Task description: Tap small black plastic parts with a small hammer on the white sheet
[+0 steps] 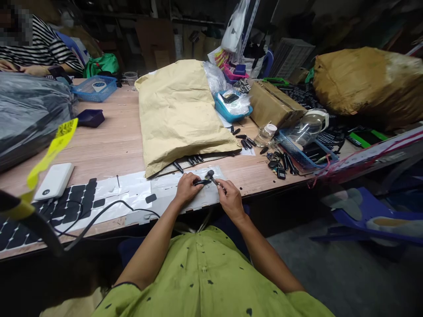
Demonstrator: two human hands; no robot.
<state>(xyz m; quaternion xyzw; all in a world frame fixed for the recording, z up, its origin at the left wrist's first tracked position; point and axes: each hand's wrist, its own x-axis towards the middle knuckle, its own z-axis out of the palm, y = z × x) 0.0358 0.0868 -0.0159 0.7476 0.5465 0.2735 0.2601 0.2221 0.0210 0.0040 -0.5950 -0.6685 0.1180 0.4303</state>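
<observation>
My left hand (188, 189) is closed on a slim black piece (202, 181), pinned near the table's front edge; its exact kind is too small to tell. In my right hand (231, 200) is a small hammer (210, 173), gripped by the handle, its dark head just above the tip of the black piece. I cannot tell whether they touch. Both hands are over a pale sheet (188, 200) on the table. Just beyond them lies a large tan paper sack (181, 105), with several black slim pieces (178, 167) showing under its near edge.
To the left are a white power bank (54, 181), black stickers (79, 198) and a cable (112, 203). On the right stand a clear bottle (265, 134), a blue basket (307, 152) and a cardboard box (274, 103). Another person (49, 48) sits at the far left.
</observation>
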